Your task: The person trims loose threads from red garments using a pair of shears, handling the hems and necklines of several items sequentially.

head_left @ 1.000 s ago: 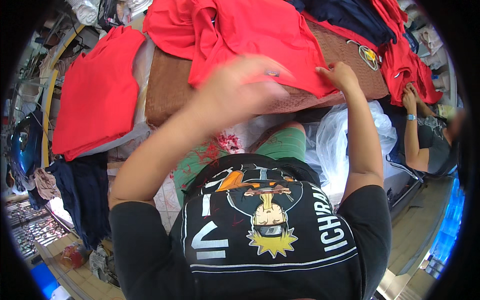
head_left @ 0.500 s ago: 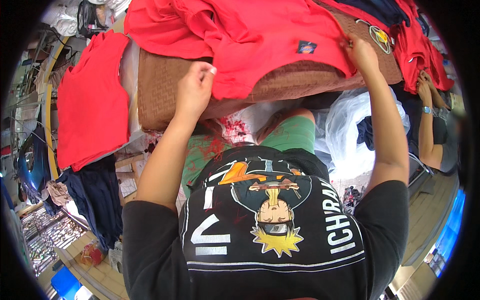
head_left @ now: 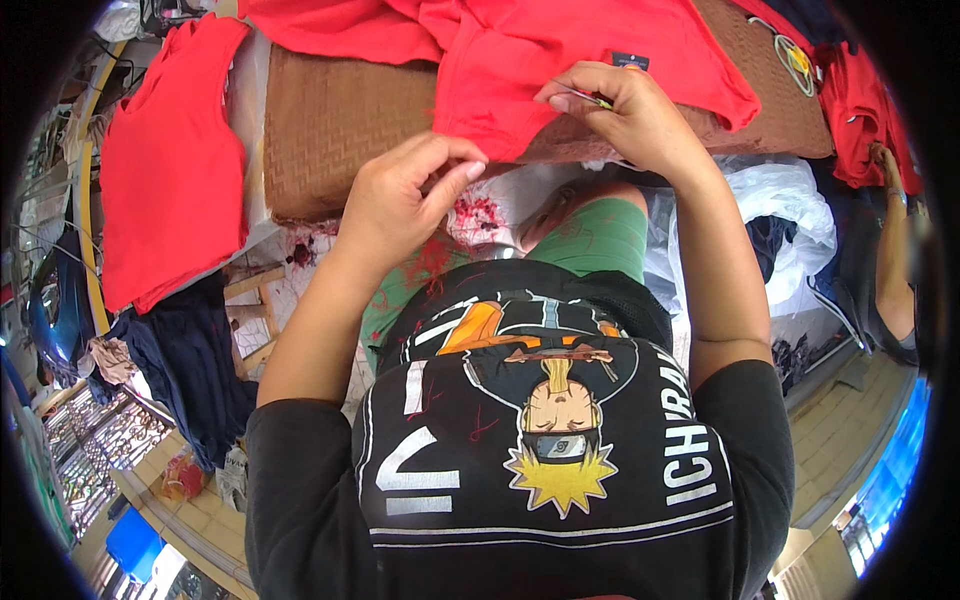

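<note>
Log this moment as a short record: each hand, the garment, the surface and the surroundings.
left hand: pinching the lower edge of the red garment
right hand: holds a small thin tool on the garment
red garment: spread over the brown woven mat
brown woven mat: under the garment
surroundings: another red garment lying at left

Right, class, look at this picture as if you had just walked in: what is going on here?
A person in a black printed T-shirt works on a red garment spread over a brown woven mat. The left hand pinches the garment's lower edge, while the right hand holds a small thin tool against the cloth; what kind of tool is too small to tell. Bits of red thread lie on the person's lap. More red garments lie to the left, and another person's arm shows at the right.
</note>
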`<act>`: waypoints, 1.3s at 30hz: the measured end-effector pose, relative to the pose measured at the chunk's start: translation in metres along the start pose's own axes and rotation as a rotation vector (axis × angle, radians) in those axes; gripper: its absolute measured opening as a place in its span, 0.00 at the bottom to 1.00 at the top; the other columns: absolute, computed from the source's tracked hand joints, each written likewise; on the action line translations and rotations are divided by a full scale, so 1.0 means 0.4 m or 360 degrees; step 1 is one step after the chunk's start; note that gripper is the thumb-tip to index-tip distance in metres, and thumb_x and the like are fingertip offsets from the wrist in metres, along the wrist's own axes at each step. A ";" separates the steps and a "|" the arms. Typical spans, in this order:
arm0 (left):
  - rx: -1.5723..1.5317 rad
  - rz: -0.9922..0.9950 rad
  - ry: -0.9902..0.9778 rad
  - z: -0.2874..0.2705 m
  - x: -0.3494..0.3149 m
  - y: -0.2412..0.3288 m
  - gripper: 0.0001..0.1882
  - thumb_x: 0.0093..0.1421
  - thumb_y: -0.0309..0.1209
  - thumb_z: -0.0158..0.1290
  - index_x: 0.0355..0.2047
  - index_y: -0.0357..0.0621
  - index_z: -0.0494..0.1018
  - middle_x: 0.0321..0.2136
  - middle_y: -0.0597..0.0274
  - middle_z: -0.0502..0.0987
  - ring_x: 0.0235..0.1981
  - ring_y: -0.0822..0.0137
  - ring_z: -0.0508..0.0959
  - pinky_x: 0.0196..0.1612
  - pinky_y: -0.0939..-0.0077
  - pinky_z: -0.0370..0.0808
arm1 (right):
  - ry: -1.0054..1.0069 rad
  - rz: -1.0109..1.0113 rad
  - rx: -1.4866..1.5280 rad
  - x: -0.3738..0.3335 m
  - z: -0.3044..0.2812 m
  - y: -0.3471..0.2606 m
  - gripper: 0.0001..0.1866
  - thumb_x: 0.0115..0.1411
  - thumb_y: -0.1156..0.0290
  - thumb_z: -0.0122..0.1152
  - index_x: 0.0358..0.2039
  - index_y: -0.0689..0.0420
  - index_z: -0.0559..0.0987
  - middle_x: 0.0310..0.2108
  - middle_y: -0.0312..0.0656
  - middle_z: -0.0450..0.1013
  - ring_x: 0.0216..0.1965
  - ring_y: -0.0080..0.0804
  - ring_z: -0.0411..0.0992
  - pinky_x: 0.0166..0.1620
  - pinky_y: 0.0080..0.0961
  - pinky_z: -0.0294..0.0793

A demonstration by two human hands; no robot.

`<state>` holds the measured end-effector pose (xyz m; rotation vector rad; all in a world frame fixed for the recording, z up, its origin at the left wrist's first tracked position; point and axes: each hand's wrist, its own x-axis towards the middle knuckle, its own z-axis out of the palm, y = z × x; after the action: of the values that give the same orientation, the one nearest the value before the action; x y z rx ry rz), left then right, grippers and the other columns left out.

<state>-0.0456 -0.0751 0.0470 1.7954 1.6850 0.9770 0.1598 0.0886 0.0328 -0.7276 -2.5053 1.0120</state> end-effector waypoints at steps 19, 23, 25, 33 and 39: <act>-0.0646 -0.1358 -0.0617 -0.100 -0.508 -0.030 0.14 0.56 0.34 0.58 0.42 0.44 0.76 0.30 0.62 0.79 0.33 0.71 0.77 0.40 0.76 0.72 | -0.1813 -0.0657 0.0938 -0.067 0.261 -0.286 0.16 0.51 0.79 0.56 0.42 0.57 0.79 0.43 0.44 0.76 0.43 0.43 0.75 0.45 0.34 0.74; -0.0511 -0.1345 -0.0469 -0.093 -0.505 -0.033 0.09 0.60 0.32 0.55 0.37 0.40 0.77 0.30 0.63 0.79 0.34 0.73 0.76 0.42 0.77 0.72 | -0.1929 -0.0644 0.1029 -0.067 0.262 -0.294 0.16 0.50 0.79 0.55 0.41 0.59 0.79 0.42 0.45 0.77 0.44 0.42 0.75 0.46 0.33 0.74; -0.0414 -0.1302 -0.0412 -0.091 -0.505 -0.033 0.09 0.60 0.32 0.54 0.36 0.39 0.77 0.30 0.62 0.79 0.34 0.73 0.76 0.42 0.77 0.72 | -0.1950 -0.0631 0.1002 -0.067 0.260 -0.296 0.16 0.50 0.79 0.55 0.41 0.59 0.79 0.42 0.45 0.76 0.44 0.42 0.75 0.46 0.33 0.74; -0.0294 -0.1278 -0.0499 -0.107 -0.480 -0.035 0.10 0.59 0.34 0.55 0.35 0.39 0.77 0.30 0.61 0.80 0.33 0.72 0.77 0.39 0.76 0.72 | -0.1849 -0.0552 0.0984 -0.077 0.253 -0.288 0.17 0.51 0.78 0.53 0.43 0.58 0.78 0.42 0.46 0.76 0.43 0.43 0.75 0.46 0.33 0.74; 0.0020 -0.0932 -0.0802 -0.175 -0.397 -0.051 0.11 0.58 0.33 0.55 0.35 0.38 0.76 0.29 0.58 0.78 0.33 0.70 0.76 0.38 0.74 0.72 | -0.1539 -0.0434 0.0311 -0.030 0.121 -0.258 0.18 0.50 0.74 0.56 0.43 0.58 0.78 0.37 0.48 0.77 0.37 0.44 0.76 0.42 0.33 0.74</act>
<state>-0.1098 -0.2374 0.0481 1.2762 1.7146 0.2358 0.1123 -0.0079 0.0718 0.2604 -3.0418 1.7547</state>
